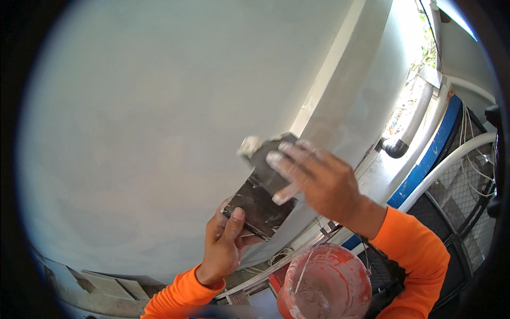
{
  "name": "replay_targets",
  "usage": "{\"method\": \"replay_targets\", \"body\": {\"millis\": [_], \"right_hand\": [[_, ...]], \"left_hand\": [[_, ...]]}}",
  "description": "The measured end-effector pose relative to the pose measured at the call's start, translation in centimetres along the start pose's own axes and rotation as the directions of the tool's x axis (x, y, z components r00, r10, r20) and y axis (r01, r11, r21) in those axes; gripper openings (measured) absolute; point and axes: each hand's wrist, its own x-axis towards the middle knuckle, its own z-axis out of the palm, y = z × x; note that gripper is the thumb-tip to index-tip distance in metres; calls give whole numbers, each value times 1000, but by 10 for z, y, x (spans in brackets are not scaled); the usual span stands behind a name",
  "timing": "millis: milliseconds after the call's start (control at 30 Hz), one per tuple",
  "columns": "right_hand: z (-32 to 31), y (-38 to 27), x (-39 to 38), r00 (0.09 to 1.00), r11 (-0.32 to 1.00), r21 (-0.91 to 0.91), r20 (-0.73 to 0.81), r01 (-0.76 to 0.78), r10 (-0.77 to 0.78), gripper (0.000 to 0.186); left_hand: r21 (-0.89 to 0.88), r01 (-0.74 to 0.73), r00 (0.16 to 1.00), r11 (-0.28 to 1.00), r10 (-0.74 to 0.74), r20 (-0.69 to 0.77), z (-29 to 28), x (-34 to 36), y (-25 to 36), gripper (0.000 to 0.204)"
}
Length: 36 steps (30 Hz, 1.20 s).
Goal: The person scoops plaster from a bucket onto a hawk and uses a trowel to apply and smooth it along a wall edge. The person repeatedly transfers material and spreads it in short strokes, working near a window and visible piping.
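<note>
My left hand (223,244) grips a dark, flat putty board (260,208) by its lower left corner, with the thumb on top. Scuffs and pale smears mark the board's face. Over its upper end, my right hand (329,183) holds a dark grey, flat putty spreader (261,160), fingers laid along it and slightly blurred. A lump of off-white putty (249,145) clings to the spreader's far left edge. Whitish residue coats my right fingertips. Both tools are in front of a pale plastered wall (133,133).
Below my hands stands a red bucket (329,256) smeared with dried putty, its wire handle across the opening. To the right are a blue beam (425,162), white pipes (446,165) and wire mesh (462,191). Flat boards (109,284) lie at the lower left.
</note>
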Motion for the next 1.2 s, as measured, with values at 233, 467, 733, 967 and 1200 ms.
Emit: {"method": "replay_targets", "body": {"millis": [233, 467, 733, 967, 1200], "right_hand": [[-24, 27, 9, 796, -111, 922, 377, -370, 473, 58], [7, 12, -4, 678, -495, 657, 715, -569, 171, 77], [15, 26, -22, 522, -544, 439, 853, -715, 4, 70], [23, 25, -17, 643, -350, 673, 735, -651, 217, 61], [14, 14, -16, 613, -486, 547, 790, -682, 29, 78]], "left_hand": [[46, 78, 991, 996, -72, -115, -37, 19, 16, 35], [-282, 283, 959, 917, -261, 114, -29, 7, 12, 47], [-219, 272, 962, 937, -268, 47, -43, 4, 24, 43], [-92, 79, 992, 993, -88, -94, -65, 13, 46, 44], [-39, 59, 989, 997, -64, -137, -49, 11, 35, 43]]}}
